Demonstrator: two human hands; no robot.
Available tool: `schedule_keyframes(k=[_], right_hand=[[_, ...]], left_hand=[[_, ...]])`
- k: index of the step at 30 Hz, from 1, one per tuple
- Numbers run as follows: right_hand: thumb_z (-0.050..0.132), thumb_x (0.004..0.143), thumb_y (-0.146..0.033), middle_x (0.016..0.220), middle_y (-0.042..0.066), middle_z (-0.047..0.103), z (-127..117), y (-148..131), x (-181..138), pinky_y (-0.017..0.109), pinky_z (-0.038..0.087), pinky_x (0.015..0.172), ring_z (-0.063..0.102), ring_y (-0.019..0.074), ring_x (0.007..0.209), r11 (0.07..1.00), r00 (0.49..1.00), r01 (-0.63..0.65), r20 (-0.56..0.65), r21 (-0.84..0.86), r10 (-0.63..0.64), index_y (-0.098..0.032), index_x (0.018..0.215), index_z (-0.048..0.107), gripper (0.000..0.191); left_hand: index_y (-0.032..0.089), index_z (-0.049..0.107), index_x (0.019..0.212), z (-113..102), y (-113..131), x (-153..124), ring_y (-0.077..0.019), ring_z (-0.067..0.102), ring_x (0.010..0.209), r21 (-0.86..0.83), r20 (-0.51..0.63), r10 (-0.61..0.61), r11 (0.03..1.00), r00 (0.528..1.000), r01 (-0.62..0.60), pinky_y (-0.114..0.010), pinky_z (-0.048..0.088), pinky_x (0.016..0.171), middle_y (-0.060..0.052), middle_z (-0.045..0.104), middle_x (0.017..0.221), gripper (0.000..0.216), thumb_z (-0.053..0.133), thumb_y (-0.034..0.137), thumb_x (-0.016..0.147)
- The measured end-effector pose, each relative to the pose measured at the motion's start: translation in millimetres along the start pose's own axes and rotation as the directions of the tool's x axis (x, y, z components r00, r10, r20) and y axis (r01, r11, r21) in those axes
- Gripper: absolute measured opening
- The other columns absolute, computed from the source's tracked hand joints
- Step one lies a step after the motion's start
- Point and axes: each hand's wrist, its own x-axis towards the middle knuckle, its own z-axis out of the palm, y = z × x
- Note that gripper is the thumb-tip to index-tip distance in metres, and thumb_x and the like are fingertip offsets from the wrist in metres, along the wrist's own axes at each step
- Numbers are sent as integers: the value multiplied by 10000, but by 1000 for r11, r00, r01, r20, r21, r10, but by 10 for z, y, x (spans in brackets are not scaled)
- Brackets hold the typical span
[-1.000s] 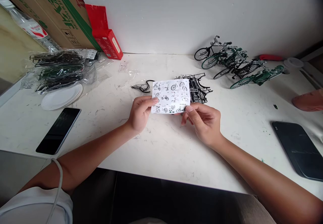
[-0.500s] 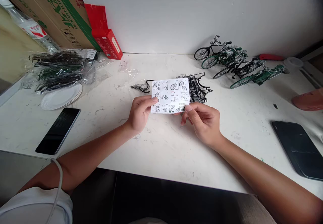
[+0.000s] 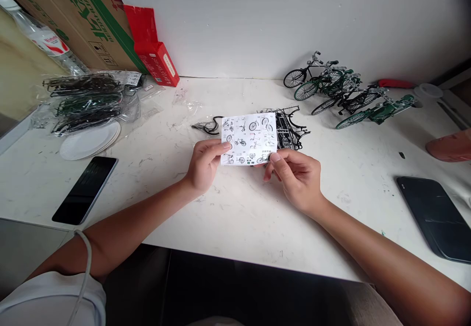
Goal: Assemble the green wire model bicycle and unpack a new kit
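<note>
Between my hands is a small white instruction sheet (image 3: 248, 139) printed with numbered bicycle drawings. My left hand (image 3: 204, 165) pinches its left edge, thumb on the printed face. At the lower right corner, my right hand (image 3: 297, 175) grips the sheet between thumb and fingers. Behind the sheet and partly hidden by it lie black model bicycle parts (image 3: 292, 127) on the table. A black curved part and thin wheel-like pieces (image 3: 206, 126) lie just left of the sheet.
Several assembled model bicycles (image 3: 342, 88) stand at the back right. Bagged parts (image 3: 88, 101) and white paper plates (image 3: 90, 142) lie left, near a phone (image 3: 85, 190). A red box (image 3: 158, 63) stands against a cardboard carton (image 3: 99, 17). Another dark phone (image 3: 436, 218) lies right.
</note>
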Motion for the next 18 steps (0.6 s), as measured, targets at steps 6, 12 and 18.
schedule_keyframes(k=[6, 12, 18], right_hand=[[666, 1103, -436, 656, 1, 718, -1, 7, -5, 298, 452, 530, 607, 132, 552, 1000, 1000, -2, 0, 0, 2, -238, 883, 789, 321], [667, 1103, -436, 655, 0, 717, -5, 12, -10, 291, 423, 514, 604, 128, 549, 1000, 1000, -13, 3, -1, 13, -238, 881, 787, 321], [672, 1095, -463, 652, 4, 716, -2, 2, -11, 292, 421, 512, 597, 131, 541, 1000, 1000, -18, -3, 2, 18, -234, 876, 786, 338]], left_hand=[[186, 537, 571, 2, 1, 6, -185, 528, 688, 9, -4, 1, 1000, 1000, -1, -322, 458, 653, -32, 489, 653, 404, 777, 342, 856], [188, 535, 569, 2, 2, 8, -185, 524, 687, 16, 3, -5, 1000, 1000, 5, -323, 444, 654, -31, 478, 651, 410, 776, 348, 859], [187, 541, 572, 7, 8, 5, -181, 519, 682, 13, -4, -12, 1000, 1000, 12, -323, 442, 644, -31, 498, 653, 408, 794, 360, 841]])
